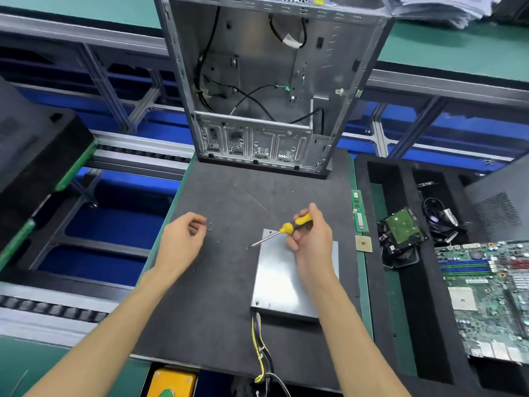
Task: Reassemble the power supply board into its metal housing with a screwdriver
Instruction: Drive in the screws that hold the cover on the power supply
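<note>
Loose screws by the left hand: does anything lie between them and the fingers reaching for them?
Nothing visible does. The left hand hovers beside the screws on bare black mat; the right hand holds the screwdriver apart, over the metal housing.

No text, label or number is sharp enough to read.

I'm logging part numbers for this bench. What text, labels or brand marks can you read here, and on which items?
No text here is legible.
RAM stick: white sticker, print too small to read.
Hard drive: white label, blurred.
Motherboard: white sticker and board markings, too small.
Computer case: white cable tag and yellow sticker on the top edge, unreadable.
Power supply housing: no marks visible.
Screwdriver: no marks visible.
</note>
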Action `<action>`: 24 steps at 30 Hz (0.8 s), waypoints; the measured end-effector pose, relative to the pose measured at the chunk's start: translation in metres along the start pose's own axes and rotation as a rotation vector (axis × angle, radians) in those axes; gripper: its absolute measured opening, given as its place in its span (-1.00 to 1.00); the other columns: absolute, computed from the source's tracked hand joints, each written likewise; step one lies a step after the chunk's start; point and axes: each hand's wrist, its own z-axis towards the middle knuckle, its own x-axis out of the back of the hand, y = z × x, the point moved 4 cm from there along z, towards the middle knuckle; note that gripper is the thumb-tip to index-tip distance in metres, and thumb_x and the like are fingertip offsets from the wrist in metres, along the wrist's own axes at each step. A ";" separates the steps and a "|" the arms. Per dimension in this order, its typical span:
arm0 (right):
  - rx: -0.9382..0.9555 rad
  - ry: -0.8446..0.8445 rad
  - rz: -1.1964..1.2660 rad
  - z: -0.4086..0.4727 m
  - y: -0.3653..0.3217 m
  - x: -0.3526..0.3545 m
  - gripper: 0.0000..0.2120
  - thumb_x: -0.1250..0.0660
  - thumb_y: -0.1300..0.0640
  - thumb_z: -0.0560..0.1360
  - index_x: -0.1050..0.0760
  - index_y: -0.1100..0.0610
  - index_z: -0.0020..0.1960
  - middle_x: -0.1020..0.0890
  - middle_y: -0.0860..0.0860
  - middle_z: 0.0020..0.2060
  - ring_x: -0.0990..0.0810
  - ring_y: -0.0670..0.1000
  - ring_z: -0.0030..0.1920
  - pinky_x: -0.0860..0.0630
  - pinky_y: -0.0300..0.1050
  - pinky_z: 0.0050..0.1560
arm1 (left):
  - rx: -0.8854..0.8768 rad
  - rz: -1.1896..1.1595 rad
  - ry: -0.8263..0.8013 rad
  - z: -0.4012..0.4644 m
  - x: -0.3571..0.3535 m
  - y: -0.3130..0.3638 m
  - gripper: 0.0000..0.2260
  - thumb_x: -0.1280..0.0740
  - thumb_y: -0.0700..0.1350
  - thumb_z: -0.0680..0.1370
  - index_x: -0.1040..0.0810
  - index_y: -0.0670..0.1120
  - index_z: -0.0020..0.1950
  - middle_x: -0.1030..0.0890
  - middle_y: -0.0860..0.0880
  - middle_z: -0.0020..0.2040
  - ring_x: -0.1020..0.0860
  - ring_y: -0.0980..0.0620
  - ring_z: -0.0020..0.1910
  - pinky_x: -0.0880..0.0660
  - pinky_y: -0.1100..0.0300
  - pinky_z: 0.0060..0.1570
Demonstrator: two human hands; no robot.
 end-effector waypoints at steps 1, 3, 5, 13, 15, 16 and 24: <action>-0.014 -0.001 0.058 0.002 0.001 0.001 -0.70 -0.23 0.07 0.70 -0.44 0.13 -0.19 -0.49 0.02 -0.35 -0.38 0.00 -0.45 -0.19 -0.26 -0.61 | 0.009 0.047 -0.018 0.005 -0.004 -0.011 -0.88 -0.39 -0.24 0.53 -0.66 -0.11 0.04 -0.65 0.02 -0.15 -0.59 0.05 -0.18 -0.54 0.16 -0.03; -0.021 -0.010 0.141 0.003 0.002 0.002 -0.71 -0.23 0.07 0.69 -0.45 0.12 -0.19 -0.51 0.02 -0.34 -0.40 -0.03 -0.46 -0.20 -0.25 -0.62 | -0.041 0.126 -0.029 0.011 -0.012 -0.023 -0.86 -0.43 -0.23 0.52 -0.66 -0.12 0.07 -0.62 0.04 -0.16 -0.55 0.06 -0.21 -0.51 0.16 -0.05; -0.011 -0.015 0.183 0.004 0.001 0.004 -0.71 -0.23 0.07 0.69 -0.47 0.12 -0.19 -0.52 0.02 -0.34 -0.40 -0.04 -0.48 -0.22 -0.24 -0.62 | -0.116 0.186 -0.018 0.014 -0.018 -0.024 -0.87 -0.46 -0.19 0.51 -0.68 -0.09 0.05 -0.59 0.07 -0.17 -0.52 0.07 -0.23 -0.51 0.12 -0.08; 0.011 -0.035 0.175 0.003 0.001 0.005 -0.71 -0.21 0.06 0.70 -0.46 0.12 -0.18 -0.52 0.01 -0.34 -0.40 -0.05 -0.47 -0.22 -0.24 -0.60 | -0.210 0.354 -0.067 0.014 -0.022 -0.012 -0.97 -0.41 -0.10 0.55 -0.64 -0.01 -0.07 -0.56 0.11 -0.15 -0.54 0.07 -0.17 -0.49 0.14 -0.15; 0.037 -0.036 0.188 0.003 0.001 0.007 -0.71 -0.20 0.06 0.70 -0.46 0.12 -0.16 -0.53 0.02 -0.33 -0.41 -0.03 -0.46 -0.26 -0.22 -0.57 | -0.088 0.100 -0.077 0.007 -0.018 0.000 -0.94 -0.44 -0.16 0.53 -0.63 -0.02 -0.14 -0.65 0.08 -0.19 -0.62 0.08 -0.20 -0.57 0.14 -0.13; 0.051 -0.036 0.203 0.002 0.001 0.007 -0.72 -0.20 0.06 0.71 -0.46 0.13 -0.15 -0.54 0.02 -0.32 -0.42 -0.03 -0.46 -0.28 -0.21 -0.56 | -0.015 -0.107 -0.105 0.001 -0.018 0.008 -0.92 -0.46 -0.20 0.51 -0.65 -0.04 -0.16 -0.68 0.05 -0.22 -0.66 0.05 -0.22 -0.61 0.13 -0.13; 0.063 -0.032 0.272 -0.002 0.002 0.008 -0.71 -0.18 0.04 0.72 -0.46 0.14 -0.11 -0.55 0.03 -0.32 -0.45 -0.02 -0.45 -0.38 -0.21 -0.52 | 0.172 -0.932 -0.370 -0.049 -0.014 0.075 -0.88 -0.51 -0.31 0.44 -0.71 -0.21 -0.04 -0.69 -0.23 -0.16 -0.67 -0.13 -0.21 -0.62 0.16 -0.08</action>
